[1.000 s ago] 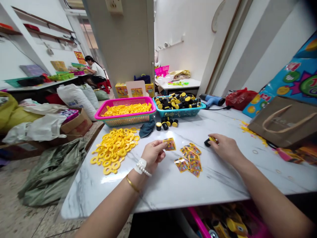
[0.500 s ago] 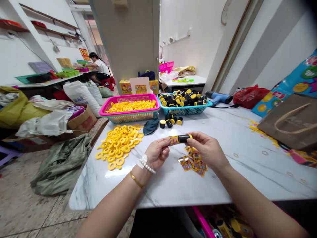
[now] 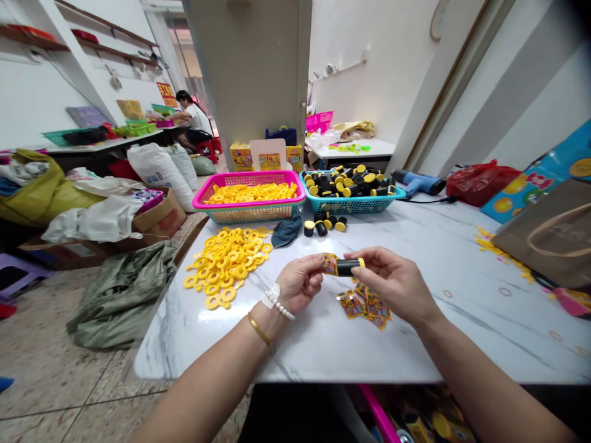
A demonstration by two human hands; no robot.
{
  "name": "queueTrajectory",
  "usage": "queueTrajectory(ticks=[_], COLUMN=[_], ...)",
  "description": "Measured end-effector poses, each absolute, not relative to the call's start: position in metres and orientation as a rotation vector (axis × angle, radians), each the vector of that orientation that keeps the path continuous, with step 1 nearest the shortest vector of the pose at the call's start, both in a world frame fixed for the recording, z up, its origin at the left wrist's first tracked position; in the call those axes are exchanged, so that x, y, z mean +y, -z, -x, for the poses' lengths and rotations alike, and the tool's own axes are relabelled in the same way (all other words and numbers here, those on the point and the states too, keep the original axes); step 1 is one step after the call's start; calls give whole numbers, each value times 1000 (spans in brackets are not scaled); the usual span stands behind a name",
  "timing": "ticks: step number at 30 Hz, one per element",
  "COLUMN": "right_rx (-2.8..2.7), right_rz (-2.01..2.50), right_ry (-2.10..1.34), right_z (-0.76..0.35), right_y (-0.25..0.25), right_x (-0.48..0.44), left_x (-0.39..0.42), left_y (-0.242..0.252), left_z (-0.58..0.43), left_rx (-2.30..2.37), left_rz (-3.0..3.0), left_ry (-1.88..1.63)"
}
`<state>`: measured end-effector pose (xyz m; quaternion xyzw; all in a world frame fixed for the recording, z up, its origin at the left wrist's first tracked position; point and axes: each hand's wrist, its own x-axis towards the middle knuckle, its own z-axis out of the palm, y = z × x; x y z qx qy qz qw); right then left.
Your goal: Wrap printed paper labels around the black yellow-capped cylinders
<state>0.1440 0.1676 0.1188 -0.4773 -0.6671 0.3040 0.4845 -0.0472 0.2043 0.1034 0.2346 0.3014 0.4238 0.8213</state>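
Black-capped tube (image 3: 348,266) staying pinched in the air between left hand (image 3: 300,283) and right hand (image 3: 392,284), fingers closed on it | printed packets (image 3: 364,306) lying just below on marble table (image 3: 462,332) | yellow rings (image 3: 221,264) heaping left

We see a black cylinder (image 3: 347,267) with a yellow end, joined to a red-and-yellow printed packet (image 3: 329,264). Our marble tabletop (image 3: 466,326) is white with grey veins; the basket (image 3: 249,212) has a magenta rim.

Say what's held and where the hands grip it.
One black tube with a printed packet at its end. The left hand pinches the packet; the right hand pinches the tube's yellow end.
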Motion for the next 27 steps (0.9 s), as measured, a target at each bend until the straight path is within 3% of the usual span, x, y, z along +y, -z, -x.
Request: queueTrajectory(ticks=[3, 12, 22, 27], right_rx=[-1513, -1603, -1590, -1876], right_rz=[1174, 1075, 1008, 959], right_ry=[-924, -874, -577, -378], right_z=[-143, -138, -145, -147], right_y=[-119, -117, -103, -104], right_x=[171, 170, 171, 188], left_x=[204, 205, 201, 199], left_y=[-102, -100, -104, -106], left_z=[47, 48, 48, 53], left_rx=[637, 648, 906, 721], left_rz=[-491, -519, -823, -946], left_ry=[-904, -932, -1115, -950])
